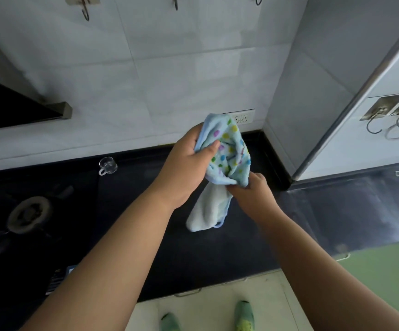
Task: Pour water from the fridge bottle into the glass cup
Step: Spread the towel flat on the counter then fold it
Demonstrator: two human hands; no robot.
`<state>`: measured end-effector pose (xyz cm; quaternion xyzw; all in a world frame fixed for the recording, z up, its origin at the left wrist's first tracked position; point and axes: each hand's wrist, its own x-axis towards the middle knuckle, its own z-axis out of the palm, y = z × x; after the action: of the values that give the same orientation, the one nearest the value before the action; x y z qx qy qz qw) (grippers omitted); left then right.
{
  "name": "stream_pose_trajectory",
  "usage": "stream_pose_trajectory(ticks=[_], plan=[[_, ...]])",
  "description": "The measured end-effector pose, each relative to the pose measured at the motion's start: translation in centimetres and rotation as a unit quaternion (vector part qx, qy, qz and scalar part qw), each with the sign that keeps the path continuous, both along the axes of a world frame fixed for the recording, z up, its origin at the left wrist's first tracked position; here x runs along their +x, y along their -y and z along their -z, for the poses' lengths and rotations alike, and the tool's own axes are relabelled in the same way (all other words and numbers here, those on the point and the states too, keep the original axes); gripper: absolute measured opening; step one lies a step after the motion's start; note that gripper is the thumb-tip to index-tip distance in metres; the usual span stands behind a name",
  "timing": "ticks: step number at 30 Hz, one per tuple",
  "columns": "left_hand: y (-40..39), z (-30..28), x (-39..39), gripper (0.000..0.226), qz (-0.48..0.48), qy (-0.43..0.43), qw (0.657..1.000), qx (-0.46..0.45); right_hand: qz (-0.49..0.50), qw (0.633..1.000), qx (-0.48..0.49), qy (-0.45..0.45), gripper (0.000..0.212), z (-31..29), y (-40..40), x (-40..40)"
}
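A broad stretch of the dark tabletop was left bare in the middle of the frame, between the gas burner at the left and the corner wall at the right. The glass cup was set near the back wall, well apart from the burner. Above the middle right of the tabletop, the way was taken up by both hands and the dotted blue cloth gripped between them. Hooks projected from the right panel.
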<state>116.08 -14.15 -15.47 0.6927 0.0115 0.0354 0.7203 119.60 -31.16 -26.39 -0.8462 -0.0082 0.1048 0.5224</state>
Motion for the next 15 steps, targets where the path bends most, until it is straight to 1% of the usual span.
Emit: stream_pose_trajectory(ticks=[2,6,9,12,13,15], plan=[[0.3,-0.5,0.1,0.04,0.006,-0.004,1.0,-0.02,0.008,0.997,0.053,-0.062,0.024,0.2,-0.3,-0.3],[-0.1,-1.5,0.2,0.029,-0.009,-0.013,0.997,-0.081,-0.007,0.993,0.069,-0.094,0.013,1.0,-0.8,-0.8],[-1.4,-1.9,0.2,0.03,-0.026,-0.013,0.994,-0.103,-0.029,0.988,0.091,-0.125,0.023,1.1,-0.6,-0.8],[-2.8,-2.0,0.0,0.035,-0.041,-0.019,0.992,-0.12,-0.067,0.98,0.125,-0.141,0.017,0.6,-0.2,-0.9],[-3.2,-2.1,0.0,0.036,-0.043,-0.023,0.991,-0.123,-0.083,0.973,0.144,-0.163,0.019,0.4,-0.1,-0.9],[-3.6,-2.2,0.0,0.041,-0.044,-0.035,0.992,-0.116,-0.124,0.945,0.203,-0.225,0.028,0.3,0.2,-1.0]])
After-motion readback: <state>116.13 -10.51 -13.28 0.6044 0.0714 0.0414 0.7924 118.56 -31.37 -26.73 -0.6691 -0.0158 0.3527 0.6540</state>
